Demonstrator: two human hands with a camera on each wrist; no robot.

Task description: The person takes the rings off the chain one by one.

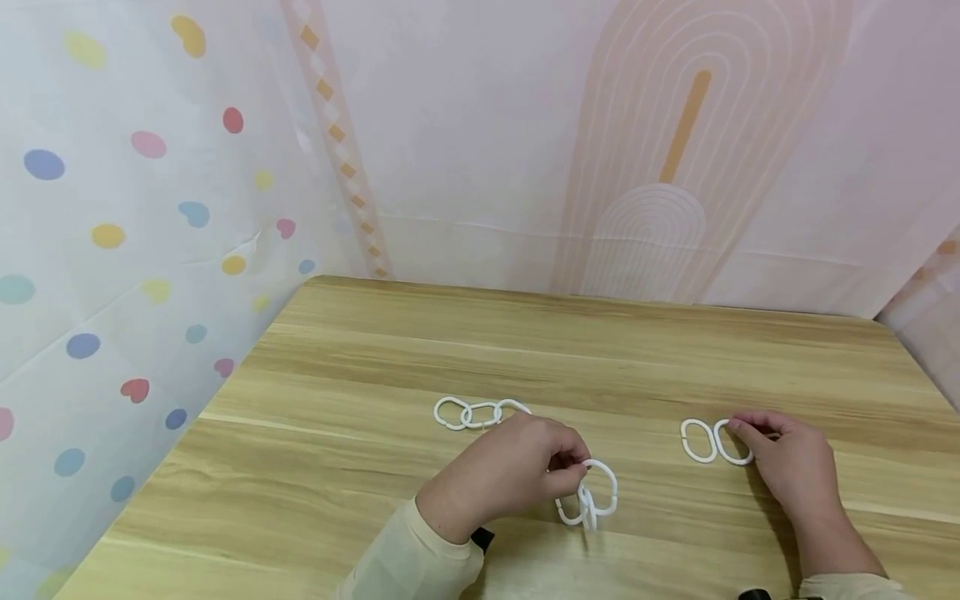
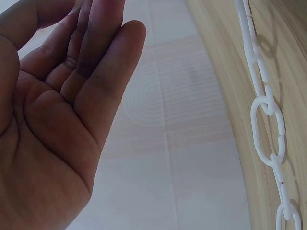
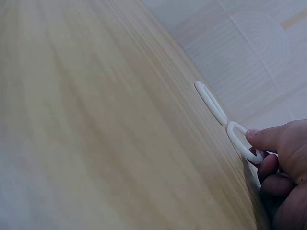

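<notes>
In the head view my left hand (image 1: 513, 467) pinches a white plastic chain link (image 1: 602, 487) between thumb and index finger, and a few linked ones dangle beneath it. Behind this hand, joined white links (image 1: 451, 412) lie on the table, partly hidden by it. The left wrist view has a white chain (image 2: 256, 132) running down its right side. Over to the right, my right hand (image 1: 798, 467) holds a single white link (image 3: 239, 142) by its edge, thumb on top. Beside that one lies another white link (image 1: 699, 441), their ends nearly meeting.
The wood-grain table (image 1: 360, 517) reaches back to a pale patterned cloth (image 1: 480, 150). On the left hangs a white cloth with coloured dots (image 1: 180, 317). Black devices (image 1: 482, 539) show at my wrists.
</notes>
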